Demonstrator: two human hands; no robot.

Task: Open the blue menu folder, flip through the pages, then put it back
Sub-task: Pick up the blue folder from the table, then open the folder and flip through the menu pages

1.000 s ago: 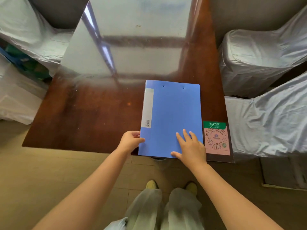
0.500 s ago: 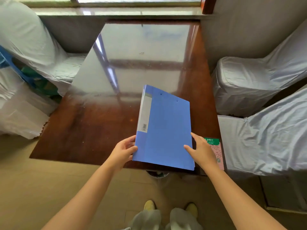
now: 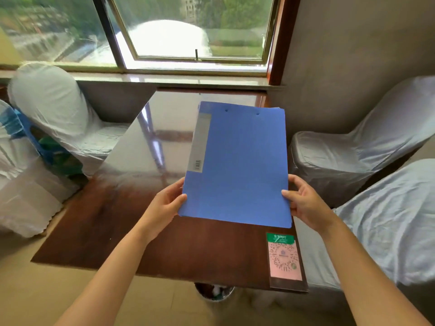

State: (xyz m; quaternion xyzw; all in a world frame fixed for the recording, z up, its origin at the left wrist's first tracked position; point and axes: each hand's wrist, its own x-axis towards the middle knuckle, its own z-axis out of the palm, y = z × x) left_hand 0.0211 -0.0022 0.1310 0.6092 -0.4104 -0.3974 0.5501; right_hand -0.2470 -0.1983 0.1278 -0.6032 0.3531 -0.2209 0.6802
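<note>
Matt blue plastic folder (image 3: 237, 165); glossy wooden table (image 3: 122, 222) — cloth-covered chairs (image 3: 353, 151)

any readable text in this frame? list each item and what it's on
QR card, green header: a few white characters, too blurred to read.
QR card, pink part: a QR code only, small print under it illegible.
Blue folder, grey spine label: a barcode near its lower end, digits too small to read.
Nothing else carries text.

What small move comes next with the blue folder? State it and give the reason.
Probably swing the front cover open from its right edge with the right hand while the left hand steadies the spine side. The blue folder is shut, lifted off the table and gripped at both lower edges, and the labelled spine is on the left, so the cover's free edge is at the right.
</note>
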